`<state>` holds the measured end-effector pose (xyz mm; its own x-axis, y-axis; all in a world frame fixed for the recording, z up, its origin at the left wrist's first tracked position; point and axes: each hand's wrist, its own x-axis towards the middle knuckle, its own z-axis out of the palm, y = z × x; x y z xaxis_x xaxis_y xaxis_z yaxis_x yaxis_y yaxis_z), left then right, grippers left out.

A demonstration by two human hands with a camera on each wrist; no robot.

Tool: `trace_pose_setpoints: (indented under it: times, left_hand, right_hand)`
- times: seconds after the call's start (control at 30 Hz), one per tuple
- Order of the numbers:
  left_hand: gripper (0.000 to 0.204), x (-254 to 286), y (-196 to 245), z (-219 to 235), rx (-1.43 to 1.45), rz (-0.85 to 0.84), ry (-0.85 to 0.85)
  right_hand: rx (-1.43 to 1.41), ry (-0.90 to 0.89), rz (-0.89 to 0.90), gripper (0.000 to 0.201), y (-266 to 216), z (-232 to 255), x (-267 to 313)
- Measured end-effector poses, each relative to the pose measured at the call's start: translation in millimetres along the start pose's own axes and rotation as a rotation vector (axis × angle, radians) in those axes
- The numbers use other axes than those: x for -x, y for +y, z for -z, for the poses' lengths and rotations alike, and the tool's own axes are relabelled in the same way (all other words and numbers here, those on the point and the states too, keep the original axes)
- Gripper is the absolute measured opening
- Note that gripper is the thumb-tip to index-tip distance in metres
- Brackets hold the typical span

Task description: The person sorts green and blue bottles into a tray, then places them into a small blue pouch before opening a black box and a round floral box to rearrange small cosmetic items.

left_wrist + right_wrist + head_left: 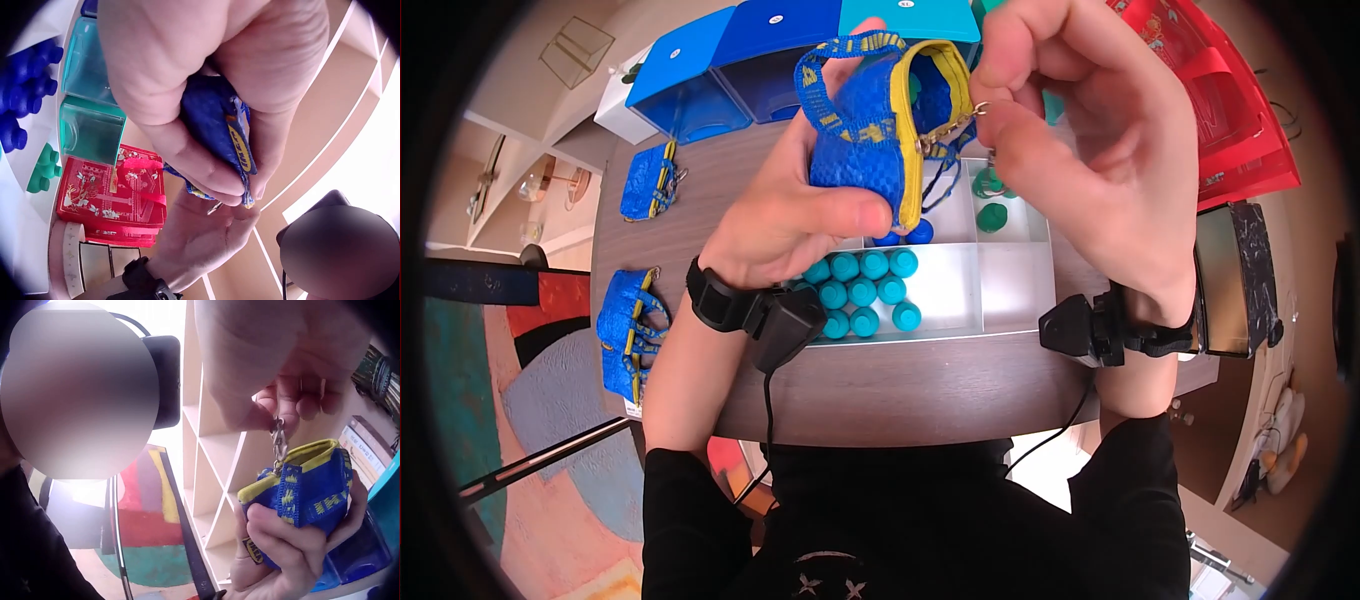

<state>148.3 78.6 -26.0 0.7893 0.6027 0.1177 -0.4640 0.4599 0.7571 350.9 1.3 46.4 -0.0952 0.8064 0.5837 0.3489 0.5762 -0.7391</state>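
My left hand (770, 220) holds up a small blue woven bag (855, 165) with yellow trim and a patterned strap. Its mouth gapes toward the right, and something green shows inside. With thumb and fingertips, my right hand (1100, 150) pinches the end of the short metal chain (940, 131) at the bag's rim; in the right wrist view a silver clasp (279, 440) hangs from those fingers. Below both hands lies a white divided tray (945, 290). Several teal bottle-shaped pieces (862, 292) stand in it, with blue pieces (919, 232) and green pieces (992, 217) in other compartments.
Two more blue bags lie along the table's left side, one farther back (646, 182) and one nearer (625, 335). A light blue bin (680, 75), dark blue bin (770, 50) and teal bin (900, 18) line the back. A red bag (1240, 130) stands at the right.
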Motion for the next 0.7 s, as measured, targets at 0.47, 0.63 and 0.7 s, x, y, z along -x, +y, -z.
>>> trace_pose_setpoints:
  times: [0.47, 0.63, 0.7]
  left_hand:
    - [0.141, -2.8, -5.0, -8.9, -0.137, -0.035, -0.142]
    - [0.156, -7.3, -12.2, -10.1, -0.149, -0.044, -0.150]
    - [0.156, -9.5, -14.6, -6.2, -0.164, -0.080, -0.111]
  right_hand:
    - [0.381, -0.063, 0.127, 0.015, 10.7, 9.7, -7.9]
    - [0.475, 0.157, 0.213, 0.014, 32.7, 22.9, -11.8]
    - [0.446, 0.158, 0.169, 0.014, 29.5, 21.0, -14.9]
